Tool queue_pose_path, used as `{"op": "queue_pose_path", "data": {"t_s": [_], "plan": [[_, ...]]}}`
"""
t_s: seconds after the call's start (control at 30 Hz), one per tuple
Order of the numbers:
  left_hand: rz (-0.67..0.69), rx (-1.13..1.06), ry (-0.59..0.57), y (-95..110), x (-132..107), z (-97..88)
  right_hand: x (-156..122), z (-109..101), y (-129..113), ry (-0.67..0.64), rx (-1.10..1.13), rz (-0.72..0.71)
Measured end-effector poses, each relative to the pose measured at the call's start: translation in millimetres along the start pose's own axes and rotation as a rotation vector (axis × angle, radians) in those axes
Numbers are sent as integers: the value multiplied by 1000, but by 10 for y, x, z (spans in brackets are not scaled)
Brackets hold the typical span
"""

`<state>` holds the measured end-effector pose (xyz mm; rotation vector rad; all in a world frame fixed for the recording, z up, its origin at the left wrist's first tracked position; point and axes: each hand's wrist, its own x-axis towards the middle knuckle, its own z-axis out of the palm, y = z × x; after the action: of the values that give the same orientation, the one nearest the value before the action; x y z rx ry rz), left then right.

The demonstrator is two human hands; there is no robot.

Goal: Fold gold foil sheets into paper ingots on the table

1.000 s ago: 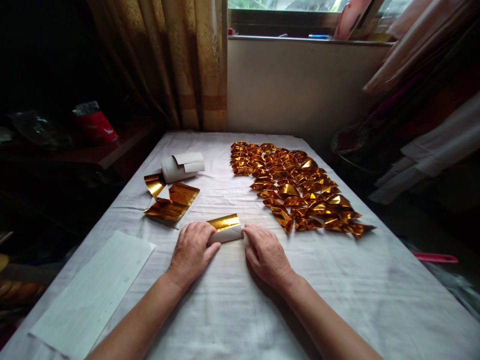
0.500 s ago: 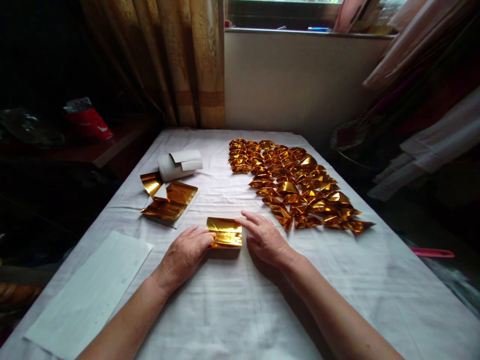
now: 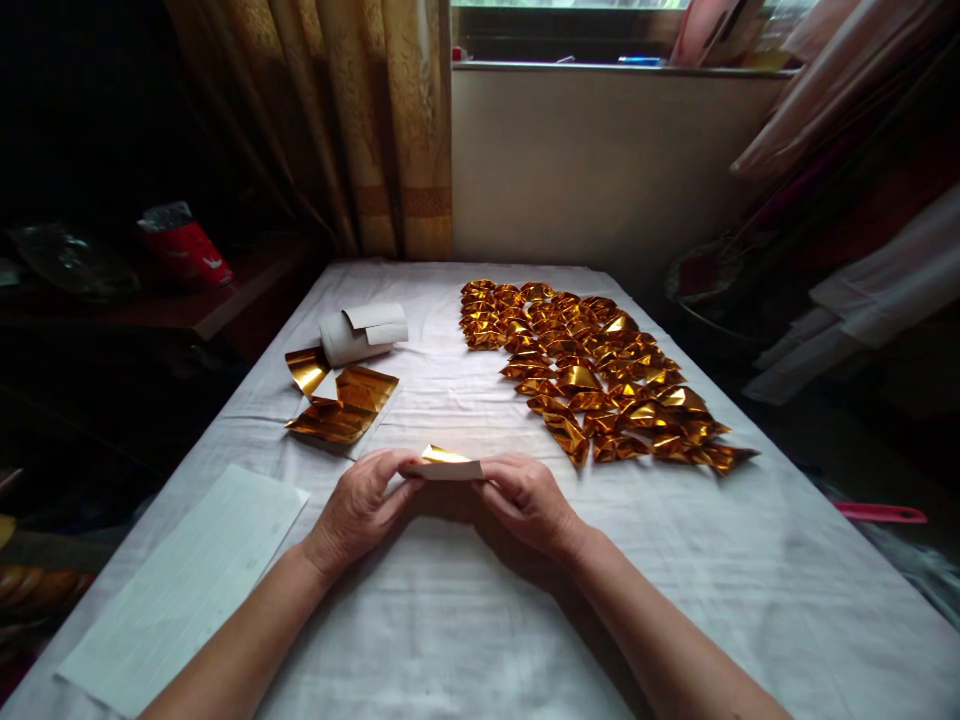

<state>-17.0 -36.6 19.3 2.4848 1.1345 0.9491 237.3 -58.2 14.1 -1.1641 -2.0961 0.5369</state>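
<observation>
Both of my hands hold one folded gold foil paper (image 3: 444, 462) just above the white cloth (image 3: 465, 620) of the table. My left hand (image 3: 364, 505) pinches its left end and my right hand (image 3: 529, 500) pinches its right end. The paper lies nearly edge-on, with its white underside showing and a gold flap on top. Several folded gold pieces (image 3: 600, 375) are laid out in rows to the right and beyond my right hand. A small stack of flat gold sheets (image 3: 341, 405) lies to the left, beyond my left hand.
A white paper roll (image 3: 364, 332) sits behind the flat gold sheets. A white sheet (image 3: 187, 585) lies at the near left of the cloth. A curtain (image 3: 360, 120) and window wall stand behind the table. A red packet (image 3: 187, 250) rests on a dark side shelf at left.
The gold paper lay flat on the cloth under my fingertips half a second ago. Now both hands have lifted it and folded it narrower, pinching its two ends.
</observation>
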Motion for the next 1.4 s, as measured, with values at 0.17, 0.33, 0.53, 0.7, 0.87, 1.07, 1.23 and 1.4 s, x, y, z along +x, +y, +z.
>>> {"op": "queue_pose_path", "data": {"t_s": [0.17, 0.33, 0.53, 0.7, 0.87, 1.07, 1.23, 1.4], "plan": [[-343, -210, 82, 122, 109, 15, 86, 13, -101, 99, 356, 275], [-463, -143, 119, 189, 191, 137, 127, 65, -71, 202, 344, 493], [-457, 146, 35, 138, 204, 259, -56, 55, -6, 36, 307, 368], [-409, 296, 2, 137, 178, 296, -207, 86, 40, 18, 95, 113], [-327, 423, 21, 152, 124, 319, -161, 71, -38, -15, -361, 75], [-148, 362, 43, 132, 84, 305, -81, 15, -71, -51, -573, -116], [-51, 175, -84, 132, 57, 251, -18, 2, -23, -147, -475, -191], [-108, 113, -223, 177, 4, 108, 3, -16, -63, -144, -404, -201]]}}
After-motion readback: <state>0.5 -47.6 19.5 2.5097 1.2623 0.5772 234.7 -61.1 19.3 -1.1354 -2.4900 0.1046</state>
